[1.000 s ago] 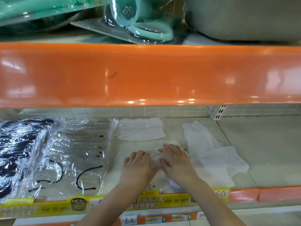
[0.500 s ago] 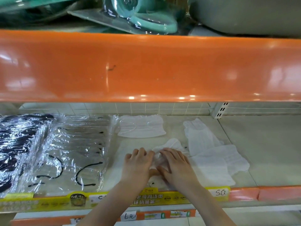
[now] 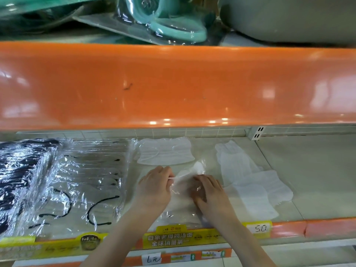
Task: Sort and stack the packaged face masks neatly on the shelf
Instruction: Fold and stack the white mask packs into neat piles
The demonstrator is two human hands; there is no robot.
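Note:
Both hands work on one clear-wrapped white mask packet lying mid-shelf. My left hand pinches its white ear loop at the packet's left edge. My right hand lies on the wrapper, fingers curled over it. Another white mask packet sits behind them near the back wall. Several white mask packets overlap in a loose pile to the right. Left of my hands lies a row of clear packets with black ear loops, and black mask packets fill the far left.
The orange upper shelf front hangs low overhead, with teal wrapped goods above it. A yellow label strip and price tags run along the shelf's front edge. The bare shelf surface stretches to the right.
My hands have drawn slightly apart; the left now pulls the packet's ear loop leftward and the packet's far end has lifted and crumpled between them.

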